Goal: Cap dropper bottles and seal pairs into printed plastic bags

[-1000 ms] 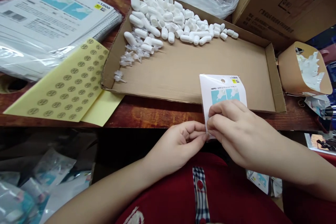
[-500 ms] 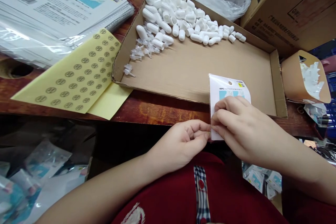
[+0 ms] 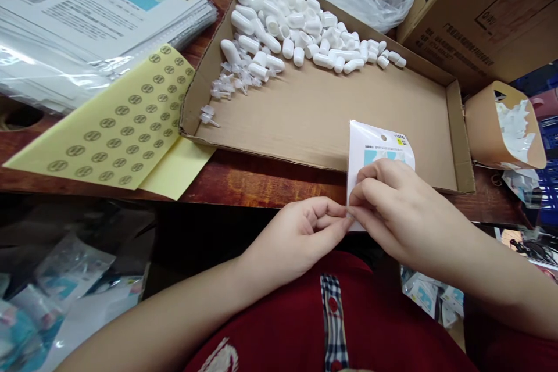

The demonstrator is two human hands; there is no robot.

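A white printed card packet (image 3: 358, 142) with a hole at its top and small blue pictures stands upright in front of me. My right hand (image 3: 387, 203) grips it along its left edge, thumb and bent fingers pinched together over its lower half. From the left, my left hand (image 3: 311, 226) pinches at the same edge, its fingertips touching those of the right. Whatever lies between the left fingertips besides the edge is too small to make out. Just behind the hands is a shallow cardboard tray (image 3: 331, 122), holding white plastic caps (image 3: 300, 23) and clear small nozzle-like pieces (image 3: 235, 78).
Yellow sticker sheets (image 3: 117, 128) lie left of the tray, by a stack of printed cards (image 3: 100, 11) in clear plastic. A tan bin (image 3: 483, 128) with white scraps and a large carton (image 3: 475, 17) stand right. Filled packets (image 3: 65, 279) lie below at left.
The left fingertips have moved slightly, closing against the packet's edge beside the right thumb. The right hand keeps its grip. The whole view has shifted a little.
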